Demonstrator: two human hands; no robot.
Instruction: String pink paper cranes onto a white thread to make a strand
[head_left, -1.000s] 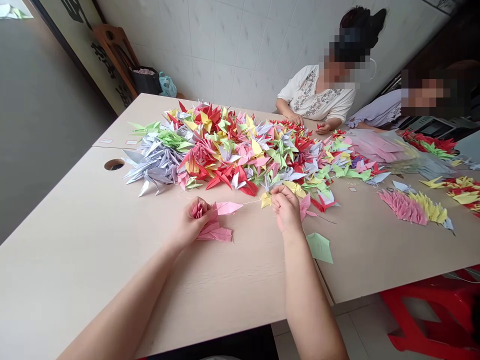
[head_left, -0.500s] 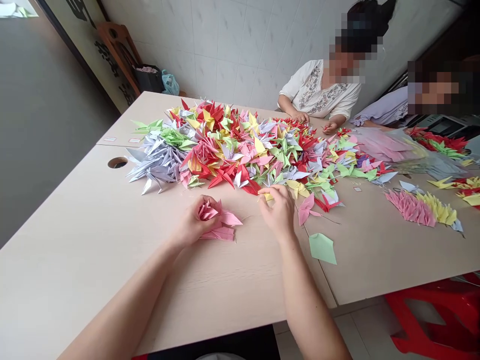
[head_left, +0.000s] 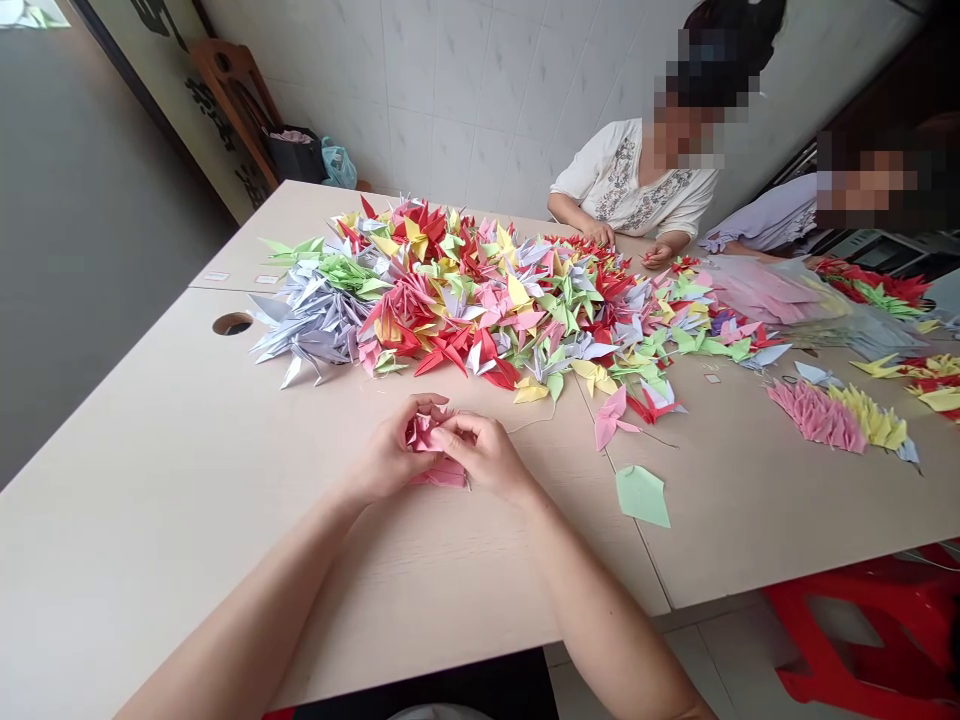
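Observation:
In front of me, pink folded paper cranes [head_left: 442, 474] sit bunched low over the table. My left hand [head_left: 391, 455] curls around them from the left, thumb and fingers closed. From the right, my right hand [head_left: 484, 450] meets it with fingers pinched at the same pink paper; the fingertips partly cover it. A thin thread runs from beside the right hand toward a yellow folded crane [head_left: 531, 390] at the near edge of the big pile of coloured cranes [head_left: 457, 290]. A single pink crane [head_left: 613, 418] on a dark string lies further right.
A green paper sheet [head_left: 643, 496] lies across the table seam. Strung pink cranes [head_left: 816, 415] and a clear plastic bag [head_left: 795, 290] are at the right. Two people sit across the table, one in a white blouse [head_left: 637, 180]. A red stool [head_left: 862, 630] stands lower right.
My right hand has moved left and toward me, from the near edge of the pile to the pink cranes in my left hand. The left hand stays around them.

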